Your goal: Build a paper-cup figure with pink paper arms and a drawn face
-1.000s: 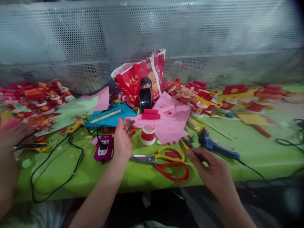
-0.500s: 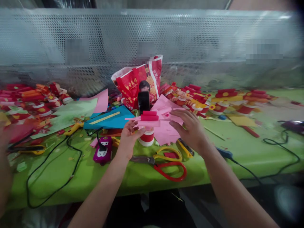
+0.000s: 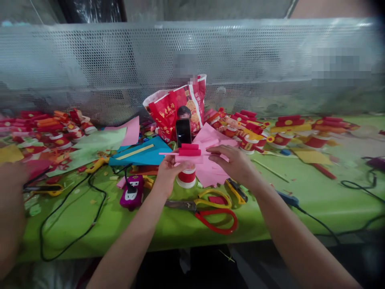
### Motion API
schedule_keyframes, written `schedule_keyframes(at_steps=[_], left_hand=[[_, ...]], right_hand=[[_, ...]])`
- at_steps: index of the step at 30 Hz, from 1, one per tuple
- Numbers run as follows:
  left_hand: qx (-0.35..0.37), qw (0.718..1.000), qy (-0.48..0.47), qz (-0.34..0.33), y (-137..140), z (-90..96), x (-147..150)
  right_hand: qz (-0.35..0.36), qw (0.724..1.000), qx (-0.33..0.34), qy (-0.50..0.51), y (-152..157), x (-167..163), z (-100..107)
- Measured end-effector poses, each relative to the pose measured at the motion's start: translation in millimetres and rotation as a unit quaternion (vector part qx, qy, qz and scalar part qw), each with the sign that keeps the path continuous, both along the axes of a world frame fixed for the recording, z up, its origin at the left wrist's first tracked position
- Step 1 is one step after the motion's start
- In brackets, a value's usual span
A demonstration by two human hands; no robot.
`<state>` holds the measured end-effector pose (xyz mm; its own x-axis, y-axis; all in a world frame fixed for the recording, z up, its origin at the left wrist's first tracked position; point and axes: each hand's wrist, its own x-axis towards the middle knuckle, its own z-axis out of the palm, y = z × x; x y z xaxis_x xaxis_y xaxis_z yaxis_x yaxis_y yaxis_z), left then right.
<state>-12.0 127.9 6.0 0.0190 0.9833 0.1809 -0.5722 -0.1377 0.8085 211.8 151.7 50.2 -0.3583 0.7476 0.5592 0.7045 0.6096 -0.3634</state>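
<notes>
My left hand (image 3: 170, 173) is closed round the upper left of a paper cup craft (image 3: 186, 178), a red and white cup standing upright. On top of the cup lie a pink paper roll (image 3: 189, 158) and stacked red paper rolls (image 3: 190, 150). A thin pink strip (image 3: 166, 153) sticks out sideways beneath the red rolls. My right hand (image 3: 224, 157) is at the strip's right end, with thumb and fingers parted around it; whether they touch it is unclear. Scissors (image 3: 195, 205) with yellow and red handles lie in front of the cup.
Pink paper sheets (image 3: 207, 172) and a blue sheet (image 3: 141, 151) lie behind. A phone (image 3: 183, 132) stands before a red bag (image 3: 168, 108). A purple power socket (image 3: 132, 192), glue gun (image 3: 98, 164) and cords sit left. Another person's arm (image 3: 12, 216) is at far left. Several finished-looking cup crafts (image 3: 282, 138) stand right.
My right hand has moved a little left, closer to the rolls on the cup. My left hand stays on the craft. The whole view has shifted slightly downward.
</notes>
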Motion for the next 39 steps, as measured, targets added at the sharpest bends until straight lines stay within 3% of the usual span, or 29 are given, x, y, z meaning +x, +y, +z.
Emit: schedule_keyframes(at_steps=[16,23,30,39], left_hand=[[-0.008,1.0,0.013,-0.012,2,-0.6,2],[-0.026,1.0,0.011,-0.014,-1,2.6,1],[-0.031,0.999,0.005,-0.013,-1,3.3,1],[-0.029,1.0,0.002,0.009,5,-1.7,5]], right_hand=[[0.014,0.997,-0.07,-0.02,2,27,1],[0.045,0.997,-0.058,-0.024,-4,17,10],[0.065,0.997,-0.037,-0.02,2,15,4],[0.044,0.999,0.006,0.002,0,-5,2]])
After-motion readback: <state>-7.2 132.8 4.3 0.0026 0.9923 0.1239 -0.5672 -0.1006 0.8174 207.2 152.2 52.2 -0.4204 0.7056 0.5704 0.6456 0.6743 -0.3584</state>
